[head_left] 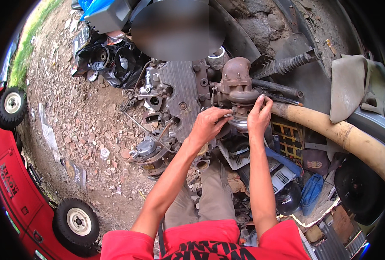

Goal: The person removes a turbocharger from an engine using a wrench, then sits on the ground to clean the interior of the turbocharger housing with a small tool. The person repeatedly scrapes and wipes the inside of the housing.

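Observation:
A dark engine block with a ribbed grey cover (pixel 179 99) stands in front of me. Bolted to its right side is a rusty brown turbocharger (pixel 240 92) with a curved outlet on top and a shiny metal housing (pixel 239 125) below. My left hand (pixel 212 123) is closed in a pinch at the turbocharger's lower left, around a small metallic piece I cannot make out. Against its right side rests my right hand (pixel 260 116), with curled fingers and the thumb up; what they grip is hidden. A thin dark rod (pixel 283 99) lies just beyond the right hand.
A bamboo pole (pixel 331 123) runs off to the right, below a coil-spring shock absorber (pixel 287 64). Black bags (pixel 123 58) of parts sit at the far left. A yellow grid crate (pixel 287 138) and a dark helmet (pixel 288 199) are at right. A red vehicle (pixel 19 190) lines the left.

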Tool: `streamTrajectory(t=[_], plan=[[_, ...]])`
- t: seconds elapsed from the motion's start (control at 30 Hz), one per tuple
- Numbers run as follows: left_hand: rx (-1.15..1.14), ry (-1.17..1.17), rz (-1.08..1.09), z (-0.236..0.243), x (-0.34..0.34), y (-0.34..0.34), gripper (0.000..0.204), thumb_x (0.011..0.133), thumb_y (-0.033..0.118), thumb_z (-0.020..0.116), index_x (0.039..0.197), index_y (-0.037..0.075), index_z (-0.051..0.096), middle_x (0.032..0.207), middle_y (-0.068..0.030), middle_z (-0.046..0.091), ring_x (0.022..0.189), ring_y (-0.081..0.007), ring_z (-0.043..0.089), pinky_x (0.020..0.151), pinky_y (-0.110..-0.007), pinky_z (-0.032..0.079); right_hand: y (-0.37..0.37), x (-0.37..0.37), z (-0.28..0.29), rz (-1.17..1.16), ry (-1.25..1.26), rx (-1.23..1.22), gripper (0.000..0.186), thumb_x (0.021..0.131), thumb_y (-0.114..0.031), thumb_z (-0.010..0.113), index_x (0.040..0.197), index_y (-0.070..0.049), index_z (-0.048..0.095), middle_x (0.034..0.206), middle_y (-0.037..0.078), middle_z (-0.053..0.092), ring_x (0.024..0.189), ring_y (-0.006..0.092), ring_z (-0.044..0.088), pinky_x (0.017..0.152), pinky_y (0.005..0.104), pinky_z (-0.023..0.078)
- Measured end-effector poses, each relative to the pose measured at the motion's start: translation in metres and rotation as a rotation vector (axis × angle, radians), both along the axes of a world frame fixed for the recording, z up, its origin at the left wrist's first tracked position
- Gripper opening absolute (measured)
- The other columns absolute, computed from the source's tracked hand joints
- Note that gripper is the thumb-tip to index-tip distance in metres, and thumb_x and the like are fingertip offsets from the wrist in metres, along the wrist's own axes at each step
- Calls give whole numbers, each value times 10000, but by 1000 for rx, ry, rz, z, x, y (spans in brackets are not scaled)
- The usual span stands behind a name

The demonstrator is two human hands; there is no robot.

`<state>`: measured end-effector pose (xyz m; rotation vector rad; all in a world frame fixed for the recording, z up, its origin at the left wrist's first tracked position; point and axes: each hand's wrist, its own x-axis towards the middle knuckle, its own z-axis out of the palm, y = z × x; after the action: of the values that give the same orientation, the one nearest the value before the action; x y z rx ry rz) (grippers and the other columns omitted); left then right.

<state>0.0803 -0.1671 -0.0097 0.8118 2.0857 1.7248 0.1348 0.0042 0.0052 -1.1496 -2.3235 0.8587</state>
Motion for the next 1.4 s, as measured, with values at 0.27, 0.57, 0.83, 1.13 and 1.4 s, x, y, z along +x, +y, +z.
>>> streamTrajectory(t=[0.27,0.57,0.83,1.13,1.4], plan=[[-68,321,-120,5,7,35,324,743,51,749,1054,7,671,915,-128,698,864,-300,667,740,-388,541,3,3,-4,-108,131,-21,453,1057,-346,375,969,27,616,949,218,651,910,406,611,810,461,456],[4,48,-198,-2,-4,16,247,823,40,705,1065,13,663,1048,-144,711,940,-333,694,801,-386,563,0,0,0,-126,102,41,424,1053,-324,399,908,7,621,877,189,655,840,390,625,759,463,469],[-202,111,-332,11,-8,19,276,833,-10,657,1103,46,656,1133,-113,706,979,-316,695,808,-374,576,-2,2,-1,-128,87,100,348,1035,-280,460,905,9,604,856,183,643,786,379,620,692,456,473],[131,-317,-73,-18,2,-2,212,923,-62,575,1108,8,649,1177,-113,703,1086,-186,666,911,-310,533,-1,2,-5,-132,85,96,351,1033,-290,471,869,2,575,808,180,608,736,382,590,658,462,448],[290,-627,21,-42,5,-8,153,989,36,558,1100,30,663,1162,-52,707,1016,-102,640,788,-235,522,-1,1,-5,-134,101,98,334,1030,-287,479,887,-4,585,812,172,624,736,372,606,656,447,456]])
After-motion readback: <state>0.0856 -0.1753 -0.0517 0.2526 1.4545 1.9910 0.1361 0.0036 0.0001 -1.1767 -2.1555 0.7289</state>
